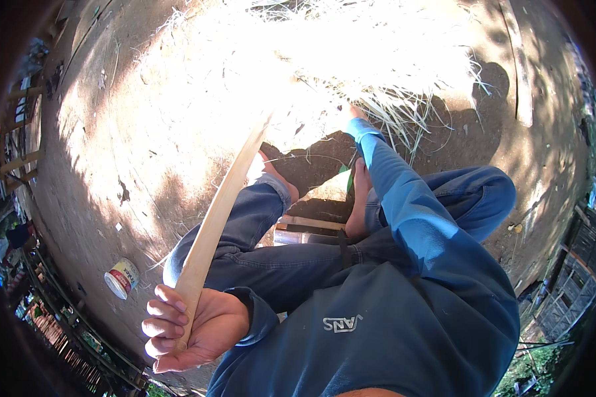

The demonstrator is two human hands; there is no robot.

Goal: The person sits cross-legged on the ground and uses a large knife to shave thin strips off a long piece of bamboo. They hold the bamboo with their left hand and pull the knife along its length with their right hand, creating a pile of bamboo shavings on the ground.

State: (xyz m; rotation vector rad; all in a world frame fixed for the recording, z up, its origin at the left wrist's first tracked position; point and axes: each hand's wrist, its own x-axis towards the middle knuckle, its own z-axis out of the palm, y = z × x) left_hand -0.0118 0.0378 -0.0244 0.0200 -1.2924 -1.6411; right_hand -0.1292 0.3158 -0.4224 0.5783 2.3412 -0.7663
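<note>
My left hand [212, 324] is closed around the lower end of a long, pale bamboo strip [222, 205]. The strip slants up and away past my left knee, and its far end fades into glare. My right arm stretches forward over my right leg. Its hand [352, 114] is beside a heap of thin pale shavings [400, 116], close to the brightly lit ground. Strong light washes out the fingers of that hand, so their grip is hidden.
I sit low with bare feet on brown earth. A slatted wooden piece [311, 228] lies between my legs. On the left stands a pale, labelled tub [122, 278]. A long plank [520, 79] lies at the far right, and a wooden structure [23, 139] borders the left edge.
</note>
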